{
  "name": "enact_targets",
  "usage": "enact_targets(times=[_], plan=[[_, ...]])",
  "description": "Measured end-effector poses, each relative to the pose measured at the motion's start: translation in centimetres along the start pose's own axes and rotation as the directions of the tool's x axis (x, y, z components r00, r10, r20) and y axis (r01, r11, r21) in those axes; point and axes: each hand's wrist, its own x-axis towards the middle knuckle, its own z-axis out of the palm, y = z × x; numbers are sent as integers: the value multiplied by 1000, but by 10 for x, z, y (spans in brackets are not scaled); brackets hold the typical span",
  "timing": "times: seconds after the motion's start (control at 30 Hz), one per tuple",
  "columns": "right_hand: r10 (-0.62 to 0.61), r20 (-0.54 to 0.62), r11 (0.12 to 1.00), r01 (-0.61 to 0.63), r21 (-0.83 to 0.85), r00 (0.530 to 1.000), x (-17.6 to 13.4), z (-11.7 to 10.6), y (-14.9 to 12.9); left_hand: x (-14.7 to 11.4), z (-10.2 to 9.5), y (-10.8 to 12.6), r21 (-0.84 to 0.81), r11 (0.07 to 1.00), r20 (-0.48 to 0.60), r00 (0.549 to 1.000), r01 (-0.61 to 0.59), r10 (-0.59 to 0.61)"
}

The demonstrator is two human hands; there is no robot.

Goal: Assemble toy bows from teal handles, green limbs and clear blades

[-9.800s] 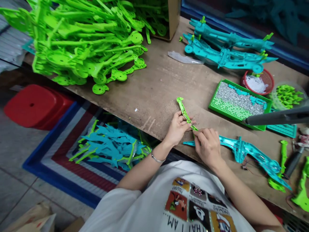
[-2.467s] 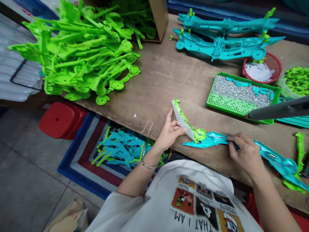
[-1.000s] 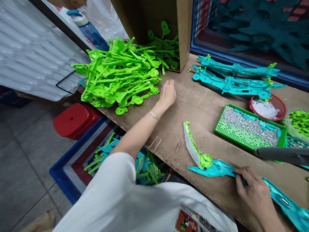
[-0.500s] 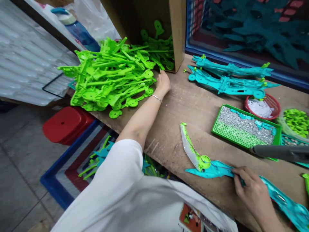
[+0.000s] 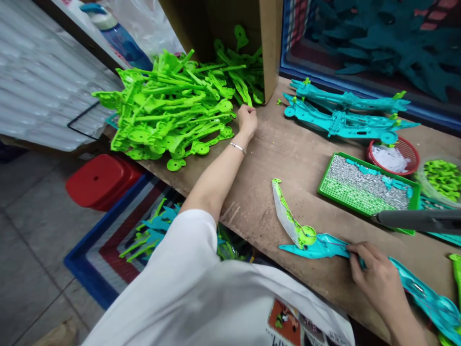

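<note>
My left hand reaches out to the right edge of a heap of lime-green plastic parts. Its fingers are closed on the near end of a long green plastic part that leads back toward a cardboard box. At the front edge of the table, my right hand grips the middle of a long turquoise plastic part; its fingertips are partly hidden. A curved green arm with a round disc and a translucent strip lies over the left end of that turquoise part.
Behind the heap stands an open cardboard box. Two turquoise assemblies lie at the back. On the right are a green tray of small metal pieces, a red basket and a dark tool. A blue crate sits below.
The view has shifted slightly. My left hand has turned a little at the heap's edge, and the green part's end shows more clearly at its fingers. My right hand stays on the turquoise part.
</note>
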Motion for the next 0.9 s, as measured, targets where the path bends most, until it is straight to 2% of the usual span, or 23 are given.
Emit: enact_targets(times=[0.03, 0.1, 0.17, 0.23, 0.3, 0.4, 0.47, 0.53, 0.6, 0.67, 0.73, 0.77, 0.83, 0.9], plan=[[11, -1, 1000, -11, -6, 1000, 0, -1, -1, -18, -4, -1, -107, 991, -2, 997, 76, -76], [44, -12, 999, -45, -25, 999, 1, -3, -2, -59, -21, -5, -154, 980, 43, 992, 124, -119], [70, -29, 996, -72, -44, 997, 1, -4, -4, -102, -46, -10, -257, 955, 131, 985, 146, -115], [73, -35, 996, -75, -55, 997, 2, -6, -4, -139, -79, -14, -300, 947, 167, 984, 117, -69], [54, -28, 997, -56, -51, 998, 2, -6, -3, -168, -115, -14, -275, 961, 151, 988, 16, 27], [19, 0, 999, -19, -30, 1000, 1, -7, 6, -193, -163, -7, -187, 958, -12, 976, -217, 219], [5, 44, 1000, -4, -23, 999, 1, -9, 12, -203, -186, 3, -258, 916, -98, 952, -307, 291], [4, 95, 999, 0, -41, 995, 5, -14, 13, -209, -201, 13, -307, 890, -122, 941, -338, 315], [15, 70, 999, -12, -48, 997, 14, -25, 3, -215, -205, 22, -309, 892, -95, 944, -330, 317], [34, -71, 999, -35, -22, 997, 29, -40, -19, -220, -199, 28, -319, 903, -27, 955, -290, 297], [23, -236, 1000, -18, 22, 971, 47, -54, -51, -227, -184, 32, -362, 909, 100, 961, -207, 259], [-25, -261, 998, 41, 54, 965, 57, -59, -69, -231, -174, 33, -389, 909, 192, 953, -146, 235], [-139, -178, 972, 168, 163, 974, 73, -59, -101, -237, -151, 33, -429, 903, 398, 899, 7, 182], [-214, -77, 951, 226, 213, 974, 86, -47, -125, -240, -129, 28, -440, 883, 562, 817, 165, 127]])
